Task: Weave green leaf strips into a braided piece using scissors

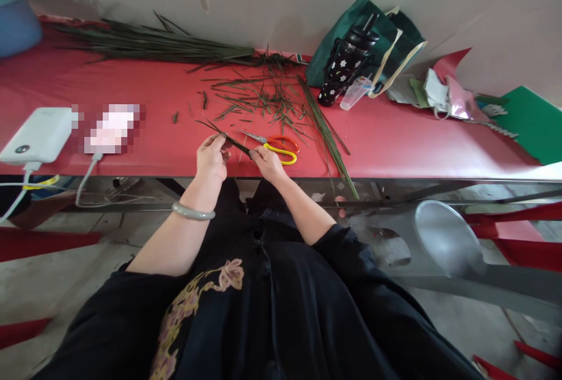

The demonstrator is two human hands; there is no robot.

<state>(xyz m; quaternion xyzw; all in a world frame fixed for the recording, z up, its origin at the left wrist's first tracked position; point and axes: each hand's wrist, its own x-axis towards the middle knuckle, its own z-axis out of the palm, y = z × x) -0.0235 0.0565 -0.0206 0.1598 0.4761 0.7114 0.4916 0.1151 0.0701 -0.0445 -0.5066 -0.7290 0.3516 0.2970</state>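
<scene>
— Head view: what's each grip doing?
— Left hand (211, 157) and right hand (266, 162) each pinch one dark leaf strip (235, 144) at the red bench (395, 140) edge, beside scissors (276, 147).

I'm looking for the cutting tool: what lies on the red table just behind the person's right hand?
Scissors with orange and yellow handles lie on the red table, just behind the right hand. The hand hides the near edge of the yellow handle.

Black short-sleeved garment (272, 310) with floral embroidery (193, 301), pale green bangle (193, 212) on left wrist
</scene>
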